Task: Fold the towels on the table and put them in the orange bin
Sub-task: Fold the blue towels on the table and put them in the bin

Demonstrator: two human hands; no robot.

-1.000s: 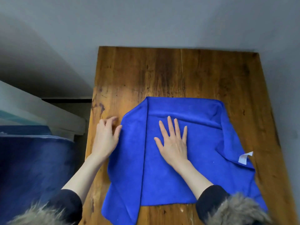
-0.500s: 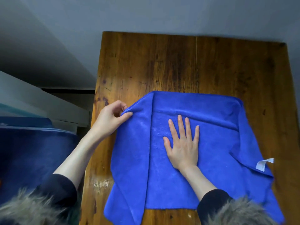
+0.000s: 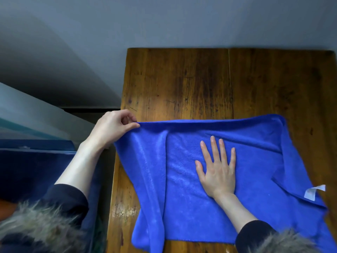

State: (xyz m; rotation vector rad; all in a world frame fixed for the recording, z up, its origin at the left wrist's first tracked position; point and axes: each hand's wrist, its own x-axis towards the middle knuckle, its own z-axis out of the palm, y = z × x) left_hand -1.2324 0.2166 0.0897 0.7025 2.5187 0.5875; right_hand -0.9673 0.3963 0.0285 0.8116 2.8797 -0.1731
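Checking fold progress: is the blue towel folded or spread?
Partly folded: the towel has flaps lying over both sides, the left hand pinches its far-left corner, the right hand presses its middle.

- Plain grey wall [image 3: 164, 21] across the whole top, matte, unmarked, darker toward the left.
- Broad soft shadow on that wall at upper left, slanting down toward the table's far left corner.
- Wooden table [image 3: 182, 79] butted against the wall, warm brown, glossy, with dark stains, scratches and a seam between two planks.
- Worn pale patch on the table's near left edge.
- Pale slanted ledge [image 3: 36, 114] at the left, whitish, with a teal band below it.
- Dark gap between ledge and table, black in shadow.
- Dark blue surface [image 3: 27, 170] low on the left, kind unclear.
- Cool, dim, diffuse light; faint sheen on the wood.
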